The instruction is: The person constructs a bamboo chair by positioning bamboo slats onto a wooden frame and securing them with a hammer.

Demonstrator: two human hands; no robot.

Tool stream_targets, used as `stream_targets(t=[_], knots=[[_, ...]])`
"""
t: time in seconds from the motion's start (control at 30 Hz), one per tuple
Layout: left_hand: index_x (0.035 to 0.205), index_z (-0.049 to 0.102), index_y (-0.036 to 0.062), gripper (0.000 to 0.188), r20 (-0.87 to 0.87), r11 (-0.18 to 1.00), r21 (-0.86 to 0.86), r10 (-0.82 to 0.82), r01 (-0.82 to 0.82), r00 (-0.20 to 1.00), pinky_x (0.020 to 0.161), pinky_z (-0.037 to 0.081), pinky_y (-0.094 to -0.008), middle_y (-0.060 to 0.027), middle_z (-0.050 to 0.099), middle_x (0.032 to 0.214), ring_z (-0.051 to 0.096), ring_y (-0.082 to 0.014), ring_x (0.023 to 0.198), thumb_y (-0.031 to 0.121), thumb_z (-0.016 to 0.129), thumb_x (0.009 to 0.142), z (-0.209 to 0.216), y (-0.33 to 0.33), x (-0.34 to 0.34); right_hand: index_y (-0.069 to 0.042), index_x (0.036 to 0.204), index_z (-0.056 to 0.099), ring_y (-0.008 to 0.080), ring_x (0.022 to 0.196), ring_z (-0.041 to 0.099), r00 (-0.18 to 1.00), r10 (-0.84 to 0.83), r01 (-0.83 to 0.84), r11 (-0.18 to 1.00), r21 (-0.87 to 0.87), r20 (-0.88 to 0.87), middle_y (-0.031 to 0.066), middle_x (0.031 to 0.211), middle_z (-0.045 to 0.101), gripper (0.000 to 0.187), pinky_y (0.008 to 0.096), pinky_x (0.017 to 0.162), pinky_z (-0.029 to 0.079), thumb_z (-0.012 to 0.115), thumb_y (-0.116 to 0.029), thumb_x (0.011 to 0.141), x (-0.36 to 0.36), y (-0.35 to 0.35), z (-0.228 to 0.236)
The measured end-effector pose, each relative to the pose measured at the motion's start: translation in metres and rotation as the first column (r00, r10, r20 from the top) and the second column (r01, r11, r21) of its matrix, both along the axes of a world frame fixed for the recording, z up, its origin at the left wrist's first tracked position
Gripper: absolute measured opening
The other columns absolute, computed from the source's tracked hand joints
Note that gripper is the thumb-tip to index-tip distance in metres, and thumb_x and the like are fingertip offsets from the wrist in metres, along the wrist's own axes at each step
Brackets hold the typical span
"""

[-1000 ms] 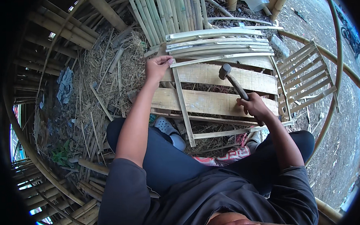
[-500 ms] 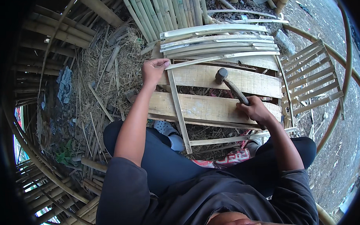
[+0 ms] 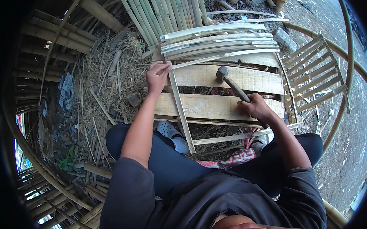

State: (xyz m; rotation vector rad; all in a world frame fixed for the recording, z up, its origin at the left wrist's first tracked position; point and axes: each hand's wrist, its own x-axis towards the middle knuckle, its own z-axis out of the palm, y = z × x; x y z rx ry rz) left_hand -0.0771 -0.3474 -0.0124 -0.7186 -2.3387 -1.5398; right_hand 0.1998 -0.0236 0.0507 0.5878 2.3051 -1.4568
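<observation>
My right hand (image 3: 256, 106) is wrapped round the wooden handle of a hammer (image 3: 233, 85). The hammer's dark, blocky head is over the upper wide plank of a low plank bench (image 3: 191, 105). A frame of thin bamboo slats (image 3: 178, 108) lies across this bench. At its upper left corner, where the top slat (image 3: 214, 58) meets the left one, my left hand (image 3: 158, 76) has its thumb and fingers pinched together. Whatever is between those fingertips is too small to make out.
Several split bamboo strips (image 3: 221, 45) lie along the bench's far side. A slatted bamboo panel (image 3: 315, 75) stands to the right beside a curved bamboo pole (image 3: 349, 84). Upright bamboo strips (image 3: 164, 14) stand behind. Straw and scraps (image 3: 105, 77) cover the ground at left.
The whole view has shifted slightly. The hammer's head has turned a little in my right hand's grip. My left hand stays pinched at the frame's corner.
</observation>
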Motion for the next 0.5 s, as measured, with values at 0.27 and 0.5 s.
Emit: stream_targets(t=[0.27, 0.5], knots=[[0.086, 0.08, 0.0071, 0.01, -0.266, 0.995, -0.096, 0.001, -0.028, 0.964, 0.094, 0.053, -0.0387, -0.0042, 0.076, 0.091, 0.066, -0.0249, 0.104, 0.012, 0.086, 0.08, -0.002, -0.003, -0.005, -0.002, 0.091, 0.061, 0.0058, 0.047, 0.04, 0.972, -0.121, 0.109, 0.992, -0.071, -0.202, -0.0053, 0.063, 0.047, 0.029, 0.0282, 0.045, 0.032, 0.065, -0.029, 0.1, -0.017, -0.047, 0.041], [0.084, 0.08, 0.0094, 0.008, -0.209, 0.994, -0.109, -0.028, 0.005, 0.978, 0.107, 0.046, -0.0417, -0.0027, 0.074, 0.106, 0.059, -0.0291, 0.124, 0.012, 0.086, 0.078, -0.001, -0.003, -0.002, -0.004, 0.085, 0.057, 0.0075, 0.047, 0.044, 0.972, -0.155, 0.143, 0.986, -0.08, -0.174, -0.0024, 0.061, 0.048, 0.052, 0.0291, 0.042, 0.037, 0.058, -0.053, 0.103, -0.084, -0.115, 0.073]])
